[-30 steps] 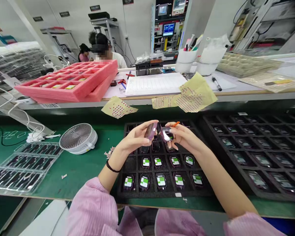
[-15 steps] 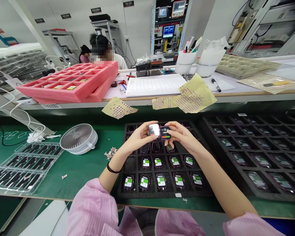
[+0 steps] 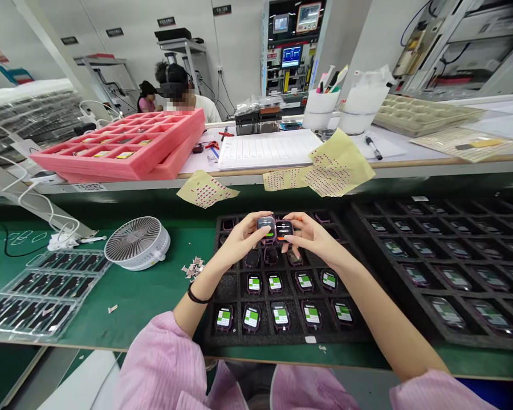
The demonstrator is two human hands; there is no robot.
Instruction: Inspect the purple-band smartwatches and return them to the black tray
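Note:
My left hand (image 3: pixel 244 236) is closed around a smartwatch (image 3: pixel 265 224), its thumb on the lit screen. Right beside it, my right hand (image 3: pixel 310 232) grips a second smartwatch (image 3: pixel 284 227), whose dark screen has white text and an orange bar. Both are held up side by side over a black foam tray (image 3: pixel 256 336). In the tray's nearer rows lie several watches with green and white screens, such as one watch (image 3: pixel 280 315) at the front. Watches with dark screens, among them one dark watch (image 3: pixel 271 255), sit just below my hands.
At the right lies another black foam tray (image 3: pixel 414 322) of watches. A white fan (image 3: pixel 137 242) and a clear plastic tray (image 3: pixel 74 285) stand at the left. On the shelf ahead are pink foam trays (image 3: pixel 123 162), paper sheets (image 3: pixel 269 149) and pen cups (image 3: pixel 320 108). Two people sit beyond.
The left watch's screen has gone from bright white to dark with text and a green bar. My left thumb is now on that screen. Both hands stay in nearly the same place.

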